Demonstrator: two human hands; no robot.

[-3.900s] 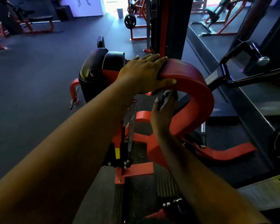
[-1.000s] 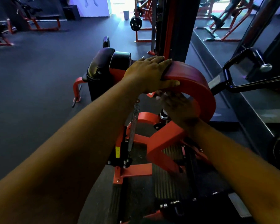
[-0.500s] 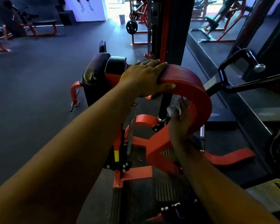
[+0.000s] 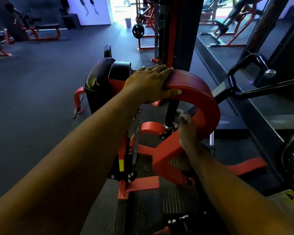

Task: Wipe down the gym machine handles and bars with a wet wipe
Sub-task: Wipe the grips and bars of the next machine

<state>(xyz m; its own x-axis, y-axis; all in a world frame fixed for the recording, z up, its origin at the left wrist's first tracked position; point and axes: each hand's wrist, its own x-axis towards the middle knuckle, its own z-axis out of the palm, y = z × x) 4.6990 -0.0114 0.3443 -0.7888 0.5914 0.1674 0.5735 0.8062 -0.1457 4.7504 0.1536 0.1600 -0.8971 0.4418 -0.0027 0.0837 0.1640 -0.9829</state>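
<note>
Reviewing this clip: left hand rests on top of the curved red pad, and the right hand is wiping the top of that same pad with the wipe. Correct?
Not quite. The left hand does rest on top of the curved red pad, but the head view shows the right hand holding the wipe beneath the arch, against the pad's inner side, not on its top.

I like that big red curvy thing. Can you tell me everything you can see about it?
The red curved pad is a wide, thick band bent like a C, smooth and slightly shiny, like vinyl or painted metal. It arches over the machine's red frame, open toward the left. The left hand rests on its top end, thumb along the near edge. The right hand holds a whitish wipe against its inner side, low down. A black post passes behind it.
</note>
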